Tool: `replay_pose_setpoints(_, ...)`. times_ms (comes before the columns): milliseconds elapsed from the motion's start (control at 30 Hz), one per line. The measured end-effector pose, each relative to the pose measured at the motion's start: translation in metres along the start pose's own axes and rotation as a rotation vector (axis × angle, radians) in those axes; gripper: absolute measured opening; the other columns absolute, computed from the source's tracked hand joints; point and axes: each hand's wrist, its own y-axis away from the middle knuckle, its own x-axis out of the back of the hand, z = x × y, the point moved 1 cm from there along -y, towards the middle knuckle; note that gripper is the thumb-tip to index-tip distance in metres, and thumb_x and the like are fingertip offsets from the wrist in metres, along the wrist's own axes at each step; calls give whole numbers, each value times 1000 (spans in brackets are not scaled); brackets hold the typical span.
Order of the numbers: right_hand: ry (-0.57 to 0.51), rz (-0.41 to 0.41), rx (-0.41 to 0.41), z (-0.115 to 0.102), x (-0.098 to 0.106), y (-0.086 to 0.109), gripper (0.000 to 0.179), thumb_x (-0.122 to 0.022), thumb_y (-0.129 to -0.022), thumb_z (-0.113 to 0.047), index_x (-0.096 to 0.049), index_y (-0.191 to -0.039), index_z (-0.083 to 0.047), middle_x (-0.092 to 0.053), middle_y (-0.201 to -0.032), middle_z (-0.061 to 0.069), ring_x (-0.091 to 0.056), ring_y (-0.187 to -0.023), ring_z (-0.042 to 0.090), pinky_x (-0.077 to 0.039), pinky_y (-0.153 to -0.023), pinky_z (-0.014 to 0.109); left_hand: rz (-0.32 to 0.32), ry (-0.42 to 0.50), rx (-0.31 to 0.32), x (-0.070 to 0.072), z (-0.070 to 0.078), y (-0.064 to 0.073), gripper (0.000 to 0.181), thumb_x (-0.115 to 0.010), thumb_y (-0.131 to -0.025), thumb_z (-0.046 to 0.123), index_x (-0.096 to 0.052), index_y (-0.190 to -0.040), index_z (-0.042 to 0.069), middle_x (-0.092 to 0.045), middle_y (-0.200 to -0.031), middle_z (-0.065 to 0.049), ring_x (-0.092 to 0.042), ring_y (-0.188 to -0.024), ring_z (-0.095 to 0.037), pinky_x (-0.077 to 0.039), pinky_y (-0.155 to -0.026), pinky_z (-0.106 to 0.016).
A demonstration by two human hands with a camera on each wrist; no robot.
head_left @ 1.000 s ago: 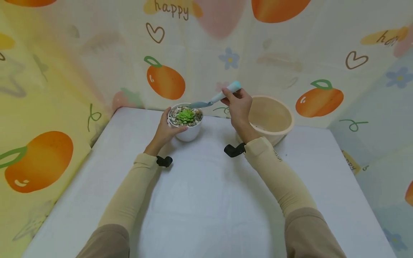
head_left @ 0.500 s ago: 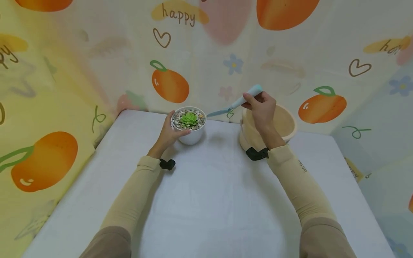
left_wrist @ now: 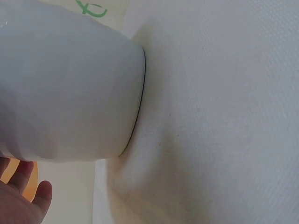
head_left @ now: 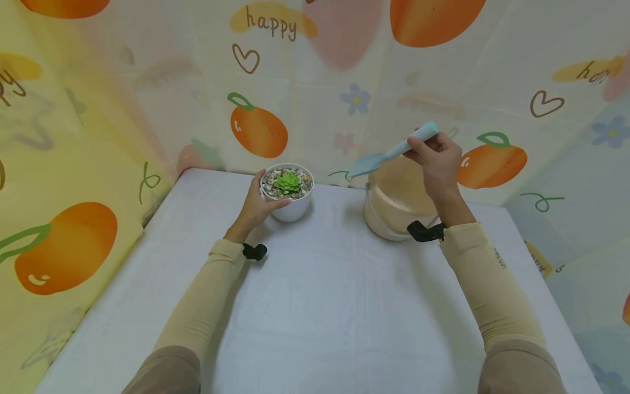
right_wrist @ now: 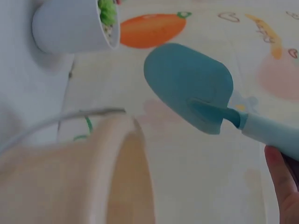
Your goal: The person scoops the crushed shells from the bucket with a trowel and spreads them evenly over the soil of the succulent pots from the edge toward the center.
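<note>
In the head view, a white flower pot with a green succulent amid pebbles stands on the table's far side. My left hand grips it, thumb along the front and fingers round its left side. The pot's smooth wall fills much of the left wrist view, standing on the cloth. By its pale blue handle, my right hand holds a trowel above the beige bucket. The right wrist view shows the flat blade over the bucket's rim; the bucket's bottom is hidden.
A white cloth covers the table, which meets a patterned backdrop right behind the pot and bucket. A thin handle hangs on the bucket's side. Black cameras are strapped to both wrists.
My right hand has carried the trowel rightward from over the succulent pot, past its rim, to above the bucket. The left hand keeps its grip on the pot, which stays in place.
</note>
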Motion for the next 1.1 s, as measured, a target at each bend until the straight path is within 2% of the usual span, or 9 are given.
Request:
replay_pose_setpoints(167, 29, -33, 24, -14, 17, -5, 18, -75, -81, 1, -69, -98, 3, -71, -81, 7, -73, -73, 17, -59, -72, 30, 0, 6, 0, 0, 0, 0, 110, -84, -76, 29, -10, -156, 12, -19, -161, -13, -21, -148, -29, -18, -122, -50)
replay_pose_setpoints(267, 8, -50, 28, -21, 25, -7, 16, -71, -82, 6, -70, -97, 3, -72, -81, 7, -74, -74, 18, -59, -71, 29, -3, 7, 1, 1, 0, -1, 111, -84, -76, 29, -10, -156, 11, -19, -161, -13, -21, -148, -29, -17, -122, -51)
replay_pose_setpoints(400, -2, -41, 23, -26, 34, -10, 16, -69, -83, 10, -70, -96, 1, -72, -80, 6, -74, -74, 17, -59, -70, 29, -6, 2, 12, 1, 1, -1, 111, -84, -76, 29, -9, -156, 11, -18, -161, -13, -20, -149, -29, -17, -122, -51)
replay_pose_setpoints(500, 34, -28, 22, -25, 41, -11, 16, -70, -82, 9, -70, -95, 0, -72, -79, 4, -74, -73, 16, -59, -69, 28, -4, 1, 18, 1, 3, 0, 111, -84, -76, 28, -10, -156, 11, -18, -161, -13, -20, -149, -30, -17, -122, -51)
replay_pose_setpoints(867, 226, 38, -73, 1, 59, -20, 15, -75, -80, 2, -71, -91, -8, -71, -78, -1, -73, -74, 10, -58, -68, 24, -7, 5, 11, 0, 3, 1, 110, -83, -77, 29, -9, -156, 11, -18, -161, -13, -20, -149, -30, -17, -122, -52)
replay_pose_setpoints(1100, 292, 15, -130, 20, 64, -20, 15, -69, -83, 6, -64, -97, 4, -70, -75, -4, -72, -72, 7, -58, -67, 21, -13, 1, 28, 0, 2, 1, 112, -84, -76, 29, -8, -156, 12, -17, -162, -13, -19, -149, -30, -17, -122, -53)
